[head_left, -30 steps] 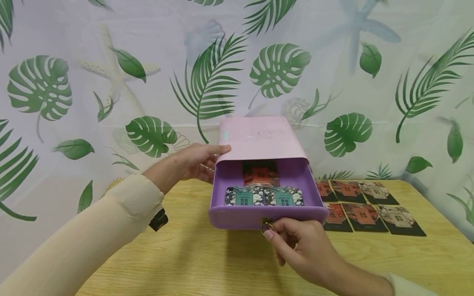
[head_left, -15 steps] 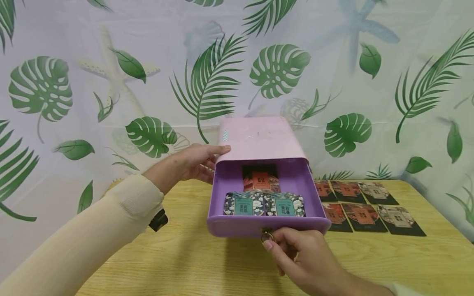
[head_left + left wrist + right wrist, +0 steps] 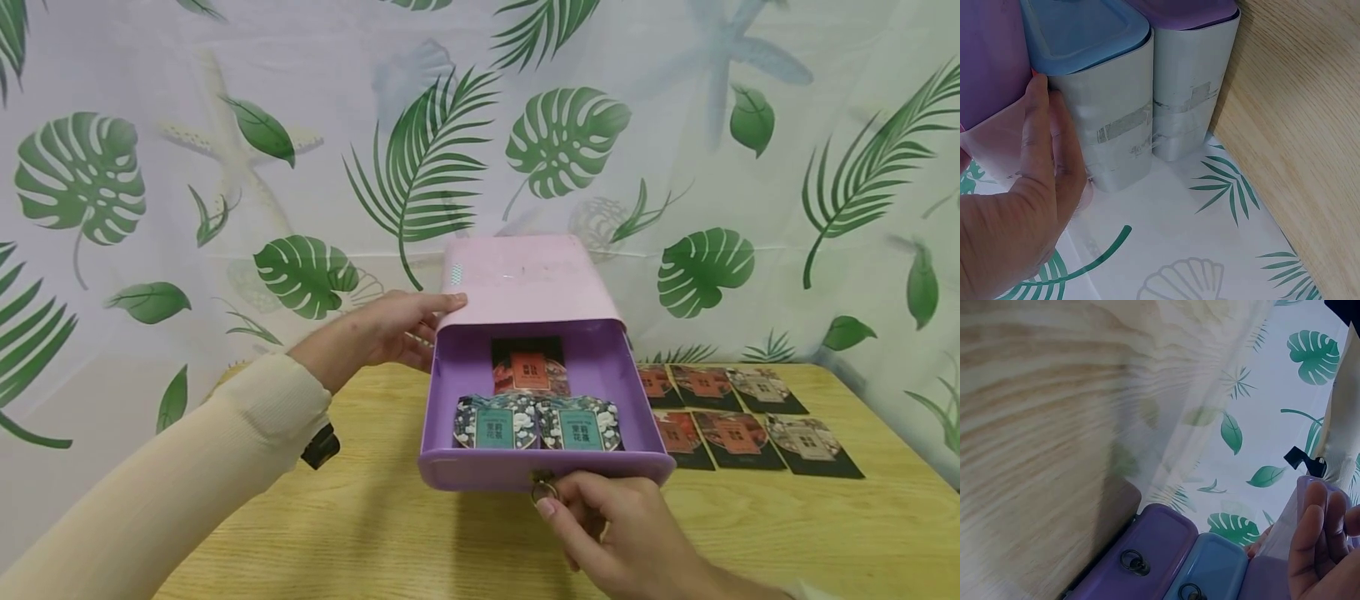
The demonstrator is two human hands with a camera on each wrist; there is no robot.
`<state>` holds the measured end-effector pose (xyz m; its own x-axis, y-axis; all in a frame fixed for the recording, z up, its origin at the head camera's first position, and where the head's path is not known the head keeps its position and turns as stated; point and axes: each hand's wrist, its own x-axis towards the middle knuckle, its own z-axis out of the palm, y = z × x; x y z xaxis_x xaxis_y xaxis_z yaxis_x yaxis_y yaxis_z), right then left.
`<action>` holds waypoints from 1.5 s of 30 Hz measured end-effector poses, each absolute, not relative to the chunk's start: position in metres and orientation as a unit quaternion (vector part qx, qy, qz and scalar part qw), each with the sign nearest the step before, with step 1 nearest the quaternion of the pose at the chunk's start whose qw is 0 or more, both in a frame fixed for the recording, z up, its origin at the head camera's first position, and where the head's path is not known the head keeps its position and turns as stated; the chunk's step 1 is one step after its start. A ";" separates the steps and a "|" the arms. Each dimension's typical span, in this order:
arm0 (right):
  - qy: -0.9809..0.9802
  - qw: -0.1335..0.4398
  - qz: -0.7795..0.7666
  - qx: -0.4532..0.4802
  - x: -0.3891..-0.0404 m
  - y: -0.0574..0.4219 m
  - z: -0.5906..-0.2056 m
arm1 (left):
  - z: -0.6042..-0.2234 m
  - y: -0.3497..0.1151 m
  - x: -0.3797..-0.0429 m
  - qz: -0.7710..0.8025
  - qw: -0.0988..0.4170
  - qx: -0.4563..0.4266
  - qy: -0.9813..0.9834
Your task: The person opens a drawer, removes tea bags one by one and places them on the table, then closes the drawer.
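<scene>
A purple drawer (image 3: 457, 471) stands well out of its pale pink casing (image 3: 525, 275). Inside it lie two tea packets with teal labels (image 3: 495, 425) side by side, and a red and black tea packet (image 3: 529, 365) farther back. My right hand (image 3: 622, 533) pinches the ring pull (image 3: 545, 493) at the drawer front between thumb and finger. My left hand (image 3: 397, 325) holds the casing's left side, thumb on top and fingers along the side wall. In the left wrist view, the fingers of that hand (image 3: 1041, 162) lie against the pink casing.
Several flat red, black and beige tea packets (image 3: 738, 437) lie in rows on the wooden table (image 3: 337, 533) at the right. Beneath the pink casing are a blue drawer (image 3: 1216, 562) and another purple drawer (image 3: 1147, 550), both with rings. A leaf-print cloth (image 3: 300, 167) hangs behind.
My right hand has drawn the purple drawer farther out toward me, so more of the packets inside shows. The left hand and casing have stayed in place.
</scene>
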<state>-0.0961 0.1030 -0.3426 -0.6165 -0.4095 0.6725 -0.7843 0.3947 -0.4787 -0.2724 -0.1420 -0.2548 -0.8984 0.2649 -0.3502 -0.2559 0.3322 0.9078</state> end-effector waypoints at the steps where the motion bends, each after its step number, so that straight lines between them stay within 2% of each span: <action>1: -0.803 0.234 0.403 0.373 -0.096 0.103 -0.343 | -0.255 -0.142 -0.272 0.579 0.225 0.002 0.784; 8: -0.799 0.247 0.392 0.382 -0.096 0.104 -0.346 | -0.257 -0.142 -0.272 0.584 0.225 0.002 0.780; 15: -0.830 0.266 0.296 0.390 -0.092 0.112 -0.331 | -0.256 -0.143 -0.270 0.583 0.223 0.007 0.781; 24: -0.732 0.364 0.271 0.507 -0.089 0.115 -0.280 | -0.255 -0.142 -0.271 0.575 0.218 0.010 0.788; 27: -0.711 0.402 0.262 0.513 -0.095 0.115 -0.262 | -0.255 -0.141 -0.271 0.583 0.218 0.009 0.783; 29: -0.729 0.406 0.236 0.498 -0.102 0.118 -0.252 | -0.256 -0.141 -0.271 0.586 0.219 0.010 0.781; 31: -0.770 0.386 0.203 0.466 -0.112 0.122 -0.247 | -0.257 -0.142 -0.271 0.586 0.219 0.010 0.780; 33: -0.827 0.327 0.171 0.424 -0.124 0.126 -0.242 | -0.257 -0.143 -0.271 0.587 0.217 0.007 0.780; 38: -0.926 0.130 0.100 0.341 -0.152 0.127 -0.237 | -0.256 -0.144 -0.272 0.588 0.219 0.002 0.779; 41: -0.940 0.031 0.060 0.335 -0.162 0.126 -0.237 | -0.255 -0.143 -0.273 0.580 0.227 0.008 0.782; 43: -0.939 -0.009 0.047 0.340 -0.166 0.124 -0.238 | -0.252 -0.141 -0.273 0.576 0.231 0.010 0.784; 45: -0.936 -0.025 0.039 0.349 -0.167 0.124 -0.240 | -0.250 -0.141 -0.274 0.572 0.232 0.010 0.786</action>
<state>-0.1674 0.1237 -0.2397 -0.7554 -0.6550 -0.0200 -0.6511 0.7536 -0.0902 -0.2738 -0.1407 -0.2500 -0.8921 0.2818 -0.3531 -0.2494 0.3446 0.9050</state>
